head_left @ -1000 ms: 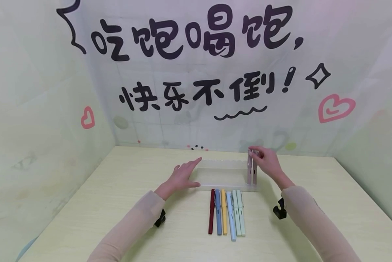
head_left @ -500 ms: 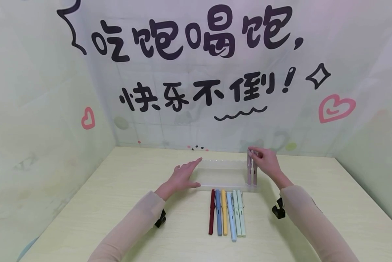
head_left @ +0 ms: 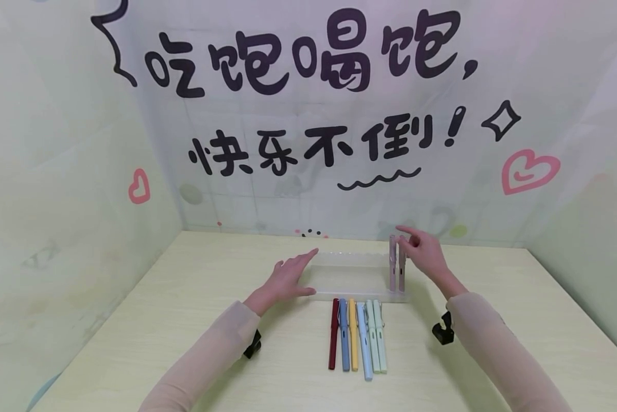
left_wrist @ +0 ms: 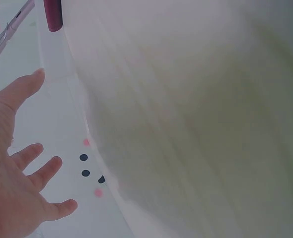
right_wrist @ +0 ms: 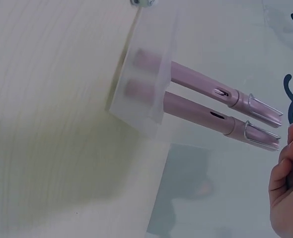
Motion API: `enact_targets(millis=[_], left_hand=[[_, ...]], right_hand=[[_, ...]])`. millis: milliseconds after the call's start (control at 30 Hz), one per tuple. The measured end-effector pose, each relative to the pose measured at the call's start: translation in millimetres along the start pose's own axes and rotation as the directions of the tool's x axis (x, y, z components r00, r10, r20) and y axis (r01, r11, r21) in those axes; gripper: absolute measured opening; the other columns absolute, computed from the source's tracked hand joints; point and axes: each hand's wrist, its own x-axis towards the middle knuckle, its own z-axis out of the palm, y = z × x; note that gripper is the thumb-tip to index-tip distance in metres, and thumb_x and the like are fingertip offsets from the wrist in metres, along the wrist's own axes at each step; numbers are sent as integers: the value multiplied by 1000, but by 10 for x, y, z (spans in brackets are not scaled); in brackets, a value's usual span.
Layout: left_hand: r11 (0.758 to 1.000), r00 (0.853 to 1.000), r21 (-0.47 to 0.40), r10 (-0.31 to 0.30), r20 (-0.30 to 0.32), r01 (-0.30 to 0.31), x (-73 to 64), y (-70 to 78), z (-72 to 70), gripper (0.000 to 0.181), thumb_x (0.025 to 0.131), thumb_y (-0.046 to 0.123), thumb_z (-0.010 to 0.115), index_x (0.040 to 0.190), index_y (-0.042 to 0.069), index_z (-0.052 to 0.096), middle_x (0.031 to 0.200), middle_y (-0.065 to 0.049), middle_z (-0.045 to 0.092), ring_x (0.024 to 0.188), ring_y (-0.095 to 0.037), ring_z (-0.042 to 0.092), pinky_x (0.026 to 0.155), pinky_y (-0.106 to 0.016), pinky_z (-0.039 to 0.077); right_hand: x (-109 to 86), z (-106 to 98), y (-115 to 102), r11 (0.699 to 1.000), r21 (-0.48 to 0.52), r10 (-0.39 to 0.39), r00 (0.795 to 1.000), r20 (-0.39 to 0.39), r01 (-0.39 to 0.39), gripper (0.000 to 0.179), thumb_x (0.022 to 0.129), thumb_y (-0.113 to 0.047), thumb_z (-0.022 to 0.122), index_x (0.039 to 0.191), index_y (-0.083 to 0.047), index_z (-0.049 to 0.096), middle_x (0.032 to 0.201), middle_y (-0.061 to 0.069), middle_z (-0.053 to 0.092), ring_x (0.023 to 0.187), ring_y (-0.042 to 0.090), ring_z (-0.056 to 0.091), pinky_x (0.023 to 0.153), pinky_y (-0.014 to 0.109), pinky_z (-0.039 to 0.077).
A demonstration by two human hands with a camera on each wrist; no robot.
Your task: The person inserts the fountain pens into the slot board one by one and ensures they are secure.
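Observation:
Two pale purple pens with metal clips, one on the left [head_left: 392,266] and one on the right [head_left: 402,274], stand upright side by side at the right end of a translucent pen rack [head_left: 355,296]. My right hand [head_left: 426,256] is just beside their caps, index finger raised. In the right wrist view that hand [right_wrist: 291,193] is apart from both caps, fingers loosely bent, with part of it outside the picture. At the rack's left end my left hand [head_left: 284,278] has its thumb and fingers spread; whether it touches the rack is hard to tell.
In front of the rack lie a dark red pen [head_left: 333,335], a blue pen [head_left: 344,337], a yellow pen [head_left: 353,337], a light blue pen [head_left: 364,343] and two pale green pens [head_left: 376,337]. A printed cloth wall [head_left: 288,212] rises behind the table [head_left: 210,257].
My right hand has let go of the left purple pen's cap and drawn slightly to the right, its index finger lifting. The left hand stays where it was.

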Motion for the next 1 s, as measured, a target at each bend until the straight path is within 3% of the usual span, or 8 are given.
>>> enact_targets(millis=[100, 233, 467, 567, 767, 900, 1000], left_hand=[[1000, 1000, -2, 2, 0, -2, -1, -2, 0, 91, 72, 38, 71, 142, 19, 15, 133, -8, 39, 114, -28, 41, 91, -57, 22], [1000, 1000, 1, 2, 0, -2, -2, -2, -2, 91, 72, 38, 71, 142, 18, 15, 133, -8, 39, 114, -28, 41, 91, -57, 22], [1000, 1000, -5, -3, 1, 3, -3, 4, 4, 91, 72, 37, 71, 142, 20, 16, 133, -7, 39, 115, -27, 41, 91, -56, 22], [1000, 1000, -8, -3, 0, 3, -4, 3, 2, 91, 72, 37, 71, 142, 19, 15, 134, -7, 39, 115, -27, 40, 91, -56, 21], [1000, 1000, -2, -5, 0, 5, 0, -1, -3, 91, 72, 37, 71, 142, 19, 16, 134, -7, 38, 116, -27, 40, 91, -56, 22], [1000, 1000, 1, -4, -1, 4, 5, -3, 0, 91, 72, 37, 71, 142, 19, 16, 134, -7, 39, 115, -28, 41, 91, -56, 23], [1000, 1000, 1, -1, -2, 1, 5, -4, 3, 91, 72, 37, 71, 142, 19, 16, 133, -7, 39, 115, -28, 41, 91, -56, 23]], right_hand=[[-22, -33, -36, 999, 23, -25, 1000, -17, 26, 26, 85, -13, 60, 108, -2, 61, 50, 2, 43, 41, 12, 37, 38, 26, 32], [-93, -28, -75, 998, 50, -34, 999, 34, 32, 21, 85, -14, 60, 101, -3, 64, 51, 2, 44, 41, 12, 37, 38, 27, 33], [-290, 95, -123, 994, 78, 58, 984, 166, -72, 19, 85, -18, 59, 93, -2, 65, 57, 4, 48, 50, 18, 45, 43, 27, 41], [-372, 139, -144, 988, 104, 91, 970, 224, -117, 17, 85, -17, 60, 90, -1, 64, 61, 8, 53, 53, 20, 48, 45, 28, 42], [-519, 202, -137, 979, 144, 85, 927, 365, -146, 20, 84, -17, 61, 84, 3, 62, 59, 8, 55, 47, 16, 47, 43, 27, 41], [-612, 252, -115, 980, 107, 105, 897, 429, -166, 18, 84, -17, 61, 81, 2, 62, 60, 4, 55, 48, 13, 47, 44, 26, 41], [-666, 288, -116, 980, 63, 143, 888, 438, -188, 15, 84, -15, 61, 79, 0, 62, 60, 4, 55, 48, 12, 47, 44, 25, 41]])
